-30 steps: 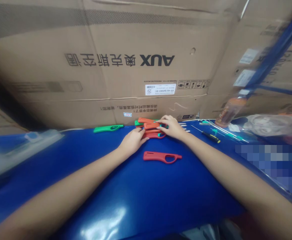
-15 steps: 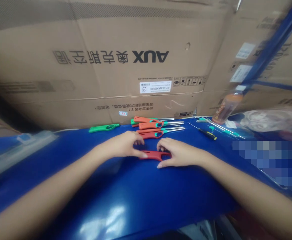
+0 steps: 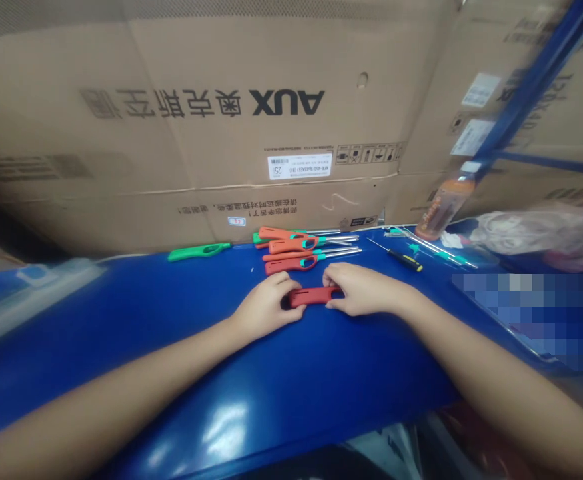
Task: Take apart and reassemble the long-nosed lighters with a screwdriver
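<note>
Box (image 3: 221, 133): brown cardboard, printed AUX upside down, along the worktop's far edge.
Worktop (image 3: 321, 387): glossy blue.
Bag (image 3: 536, 233): clear plastic, crumpled, at the far right corner.
Left hand (image 3: 266, 307): mid-worktop, fingers curled shut round the left end of the red handle. Half a second ago it lay flatter, only fingertips on the part; a second ago it was at the lighters.
Right hand (image 3: 364, 290): thumb and fingers pinched closed on the right end. A second ago it too rested on the lighters.
Lighters (image 3: 296, 250): red bodies with steel tubes, stacked near the far edge, just beyond the hands, not touched.
Bottle (image 3: 444, 207): orange label, tilted, far right.
Green handle (image 3: 198, 251): alone by the far edge, left of the lighters.
Red handle (image 3: 314, 296): mid-worktop, between both hands, held lengthwise, ends covered. Earlier it lay alone and uncovered.
Screwdriver (image 3: 404, 257): black and yellow grip, right of the lighters.
</note>
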A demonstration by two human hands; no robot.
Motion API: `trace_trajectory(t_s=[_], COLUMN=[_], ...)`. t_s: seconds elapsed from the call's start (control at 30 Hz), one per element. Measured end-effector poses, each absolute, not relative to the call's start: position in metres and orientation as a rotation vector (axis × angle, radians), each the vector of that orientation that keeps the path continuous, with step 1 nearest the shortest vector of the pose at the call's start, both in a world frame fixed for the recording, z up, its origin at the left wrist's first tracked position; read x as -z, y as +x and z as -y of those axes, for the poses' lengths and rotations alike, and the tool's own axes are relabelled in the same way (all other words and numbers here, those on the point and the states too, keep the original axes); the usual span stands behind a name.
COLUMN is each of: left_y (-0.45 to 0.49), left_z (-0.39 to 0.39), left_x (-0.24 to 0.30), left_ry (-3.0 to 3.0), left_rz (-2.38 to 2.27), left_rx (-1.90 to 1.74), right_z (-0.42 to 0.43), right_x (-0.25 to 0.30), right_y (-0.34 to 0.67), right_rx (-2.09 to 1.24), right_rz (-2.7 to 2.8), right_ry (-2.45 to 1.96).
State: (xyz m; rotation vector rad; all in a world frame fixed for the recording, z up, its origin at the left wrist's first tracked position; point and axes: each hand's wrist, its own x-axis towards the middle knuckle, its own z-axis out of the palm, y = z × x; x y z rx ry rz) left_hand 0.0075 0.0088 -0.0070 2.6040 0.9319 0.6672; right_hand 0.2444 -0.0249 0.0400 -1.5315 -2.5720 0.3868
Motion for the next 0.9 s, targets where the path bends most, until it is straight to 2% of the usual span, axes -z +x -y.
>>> trace_trajectory(t_s=[0.13, 0.47, 0.67, 0.8, 0.9], left_y=[0.01, 0.01, 0.011, 0.01, 0.009], left_z=[-0.007, -0.014, -0.017, -0.019, -0.018], left_x=[0.01, 0.012, 0.015, 0.017, 0.015], left_ry=[2.641, 2.536, 2.485, 2.451, 2.506], left_rz=[-0.925, -0.892, -0.96, -1.014, -0.951], left_rx=[-0.676, -0.758, -0.82, -0.897, -1.067], right_z=[0.026, 0.03, 0.028, 0.027, 0.017], right_x=[-0.046, -0.058, -0.058, -0.051, -0.048], right_y=[0.249, 0.262, 0.267, 0.262, 0.266], right_rx=[-0.372, -1.029, -1.205, -1.182, -0.881], right_rz=[2.543, 2.685, 2.707, 2.694, 2.538], right_ry=[-1.547, -1.261, -1.174, -1.073, -1.001])
